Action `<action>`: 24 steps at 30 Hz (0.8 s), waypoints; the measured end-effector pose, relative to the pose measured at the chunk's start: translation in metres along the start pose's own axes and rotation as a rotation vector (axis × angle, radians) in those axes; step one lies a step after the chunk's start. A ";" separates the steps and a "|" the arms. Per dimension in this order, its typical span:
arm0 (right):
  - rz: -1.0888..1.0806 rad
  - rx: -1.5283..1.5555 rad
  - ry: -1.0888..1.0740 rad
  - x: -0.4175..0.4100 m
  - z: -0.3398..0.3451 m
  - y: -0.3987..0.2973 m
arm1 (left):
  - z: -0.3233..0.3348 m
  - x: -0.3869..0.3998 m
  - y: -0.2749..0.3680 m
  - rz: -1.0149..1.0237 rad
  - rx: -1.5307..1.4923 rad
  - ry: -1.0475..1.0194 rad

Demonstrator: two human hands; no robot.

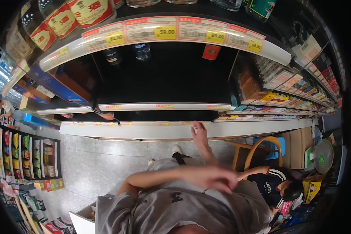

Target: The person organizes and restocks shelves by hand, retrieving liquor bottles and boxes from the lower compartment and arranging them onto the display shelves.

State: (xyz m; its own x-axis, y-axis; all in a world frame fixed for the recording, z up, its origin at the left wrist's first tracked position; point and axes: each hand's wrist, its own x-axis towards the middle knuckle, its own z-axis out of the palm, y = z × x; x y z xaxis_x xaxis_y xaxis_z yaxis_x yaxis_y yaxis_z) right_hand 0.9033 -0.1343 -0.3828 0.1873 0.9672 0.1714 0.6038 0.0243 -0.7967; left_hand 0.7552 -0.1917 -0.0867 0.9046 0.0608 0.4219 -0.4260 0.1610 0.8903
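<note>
My left arm reaches across my grey T-shirt, and my left hand is blurred near my right side, beside another person's outstretched arm. Whether its fingers hold anything or touch that arm, I cannot tell. My right hand is raised in front of me by the white lower shelf edge, fingers partly bent; its palm side is not plain. Above are dark shelves with price tags. Glass liquor bottles with red and white labels stand at the upper left, and a red box shows on the shelf below.
A person in a dark shirt is close at my right, near a wooden chair, a blue plastic container and an electric fan. Snack racks line the left. An open drawer is at the lower left. Cigarette cartons fill shelves at right.
</note>
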 end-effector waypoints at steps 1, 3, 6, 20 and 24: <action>-0.020 -0.078 0.096 0.004 -0.006 0.011 | -0.020 -0.011 -0.022 -0.075 0.088 0.036; -0.074 -0.148 0.196 0.019 -0.014 0.008 | -0.069 -0.050 -0.089 -0.299 0.209 0.124; -0.084 -0.185 0.255 0.042 -0.025 0.019 | -0.150 -0.117 -0.195 -0.327 0.480 0.452; 0.057 0.004 0.201 0.129 0.044 0.106 | -0.290 -0.085 -0.294 -0.129 0.733 1.130; 0.136 0.611 0.196 0.120 0.042 0.170 | -0.290 -0.046 -0.302 -0.266 0.833 1.087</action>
State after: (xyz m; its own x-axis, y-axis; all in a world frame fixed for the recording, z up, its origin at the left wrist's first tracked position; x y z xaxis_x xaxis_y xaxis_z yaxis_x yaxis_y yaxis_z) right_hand 0.9962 -0.0033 -0.5222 0.4035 0.9093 0.1022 0.0263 0.1001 -0.9946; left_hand 0.8469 0.0422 -0.4248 0.3525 0.9084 0.2249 0.2231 -0.3150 0.9225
